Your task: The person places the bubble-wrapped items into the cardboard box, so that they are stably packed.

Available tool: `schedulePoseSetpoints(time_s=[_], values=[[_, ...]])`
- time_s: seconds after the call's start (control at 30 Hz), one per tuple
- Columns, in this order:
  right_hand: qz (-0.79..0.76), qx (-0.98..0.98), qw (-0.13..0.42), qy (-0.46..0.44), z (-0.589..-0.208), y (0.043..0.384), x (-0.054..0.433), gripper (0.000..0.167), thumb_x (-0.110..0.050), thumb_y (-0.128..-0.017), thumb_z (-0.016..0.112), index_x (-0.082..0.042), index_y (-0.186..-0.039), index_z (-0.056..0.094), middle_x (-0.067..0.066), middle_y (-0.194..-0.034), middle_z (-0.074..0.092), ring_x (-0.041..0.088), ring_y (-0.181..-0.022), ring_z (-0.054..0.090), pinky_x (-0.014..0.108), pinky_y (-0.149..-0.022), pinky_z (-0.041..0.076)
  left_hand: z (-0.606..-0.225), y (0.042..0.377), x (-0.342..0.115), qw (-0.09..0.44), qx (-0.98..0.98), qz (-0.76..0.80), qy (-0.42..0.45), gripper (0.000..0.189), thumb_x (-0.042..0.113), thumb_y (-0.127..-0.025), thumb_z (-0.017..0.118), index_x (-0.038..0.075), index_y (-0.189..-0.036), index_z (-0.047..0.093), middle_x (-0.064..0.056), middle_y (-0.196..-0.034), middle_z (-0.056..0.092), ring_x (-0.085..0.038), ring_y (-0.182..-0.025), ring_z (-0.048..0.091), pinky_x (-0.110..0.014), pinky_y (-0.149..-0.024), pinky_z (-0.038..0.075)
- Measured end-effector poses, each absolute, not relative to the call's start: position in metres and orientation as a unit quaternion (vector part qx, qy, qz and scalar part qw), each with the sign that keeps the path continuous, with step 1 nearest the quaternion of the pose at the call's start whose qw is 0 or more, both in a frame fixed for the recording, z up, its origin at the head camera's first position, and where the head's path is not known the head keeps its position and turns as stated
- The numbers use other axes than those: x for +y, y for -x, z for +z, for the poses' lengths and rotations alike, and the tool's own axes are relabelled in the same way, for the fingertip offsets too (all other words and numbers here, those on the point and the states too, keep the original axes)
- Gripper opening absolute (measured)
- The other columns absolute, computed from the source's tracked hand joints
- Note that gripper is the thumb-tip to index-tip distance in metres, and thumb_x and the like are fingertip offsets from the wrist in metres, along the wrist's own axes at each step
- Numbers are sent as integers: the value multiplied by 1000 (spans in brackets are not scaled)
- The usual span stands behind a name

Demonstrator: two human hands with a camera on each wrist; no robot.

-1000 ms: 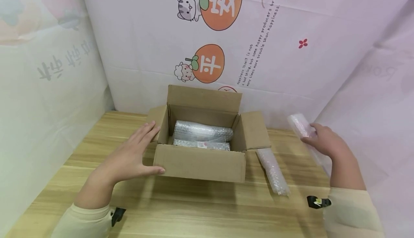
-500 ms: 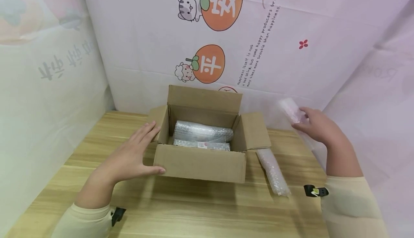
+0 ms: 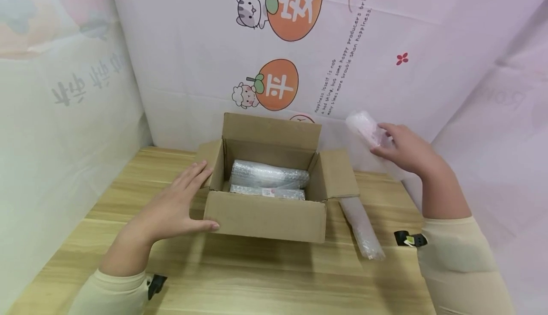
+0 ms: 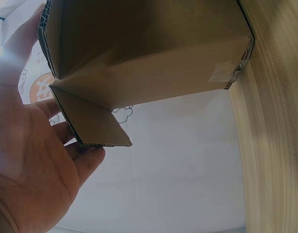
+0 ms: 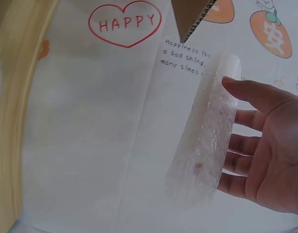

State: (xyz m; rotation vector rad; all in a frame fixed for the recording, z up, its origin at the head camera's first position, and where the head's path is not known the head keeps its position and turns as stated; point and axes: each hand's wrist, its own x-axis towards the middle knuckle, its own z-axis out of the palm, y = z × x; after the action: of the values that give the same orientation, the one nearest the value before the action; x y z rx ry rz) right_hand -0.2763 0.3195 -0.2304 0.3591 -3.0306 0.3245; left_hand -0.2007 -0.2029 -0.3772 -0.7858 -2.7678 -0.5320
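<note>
My right hand holds up a bubble-wrapped roll to the right of the cardboard box, thumb on one side and fingers on the other. In the right wrist view the same roll is long and whitish, with a small dark spot near its lower end. My left hand rests at the box's left side, fingers extended along the side flap and thumb at the front flap's corner. Two wrapped rolls lie side by side inside the open box.
Another bubble-wrapped roll lies on the wooden table, partly under the box's right flap. A printed white cloth hangs behind the box, with more cloth on both sides.
My right hand has risen and moved left toward the box with the wrapped roll. My left hand and the box have stayed in place.
</note>
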Motion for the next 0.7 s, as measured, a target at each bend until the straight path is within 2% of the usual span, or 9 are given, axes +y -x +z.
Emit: schedulePoseSetpoints(time_s=[0.43,0.7], values=[[108,-978,56,-171,-205,278,270,77,-46,-92,64,-11,-153,33,23,-143,43,37,-126,44,60,-102,39,-376,200,-203,106,-941,-182,266,120,84,-68,61,26,-159,8,-1,-166,7,-31,-152,8,-64,-113,27],[90,-972,50,-211,-197,285,233,73,-40,-91,66,-15,-152,35,21,-148,40,38,-133,41,61,-108,35,-376,200,-204,104,-941,-184,266,120,84,-68,61,27,-159,8,-1,-166,6,-30,-152,7,-64,-114,26]])
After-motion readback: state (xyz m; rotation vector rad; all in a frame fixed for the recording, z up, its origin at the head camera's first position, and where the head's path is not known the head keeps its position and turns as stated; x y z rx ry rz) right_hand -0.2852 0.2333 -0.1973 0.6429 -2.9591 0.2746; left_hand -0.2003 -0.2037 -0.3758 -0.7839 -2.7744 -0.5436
